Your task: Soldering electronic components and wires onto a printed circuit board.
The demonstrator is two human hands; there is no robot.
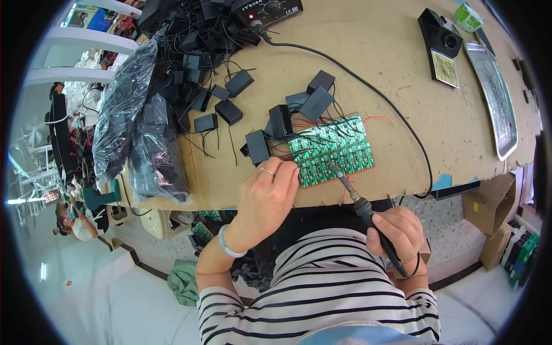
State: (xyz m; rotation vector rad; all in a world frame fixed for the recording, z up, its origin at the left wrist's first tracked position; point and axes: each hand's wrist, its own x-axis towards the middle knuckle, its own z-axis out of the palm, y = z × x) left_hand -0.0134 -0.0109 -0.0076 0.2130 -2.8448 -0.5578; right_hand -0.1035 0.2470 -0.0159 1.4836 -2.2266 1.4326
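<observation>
Your right hand [397, 230] is closed around the dark handle of a soldering iron [362, 207], a full-fisted grip with the fingers wrapped over the handle and its cord trailing out past your wrist. The iron's long axis runs on a diagonal from lower right to upper left, handle toward your body and metal tip pointing up and away onto the green circuit board panel [333, 152]; the tip sits on the panel's lower middle part. That panel lies flat near the front edge of the counter [402, 75], its long side tilted slightly, rising toward the right, with thin black and red wires crossing it. Your left hand [267, 192] rests on the panel's lower left corner, fingers curled down and pressing on its edge, holding the board rather than gripping anything loose; a ring shows on one finger and a pale bangle on the wrist. Small black boxes [270, 129] with wire leads sit just beyond the panel, touching its far edge, and many more lie heaped toward the far left beside a dark plastic bag [123, 109]. A metal tray [497, 98] lies well apart on the right.
</observation>
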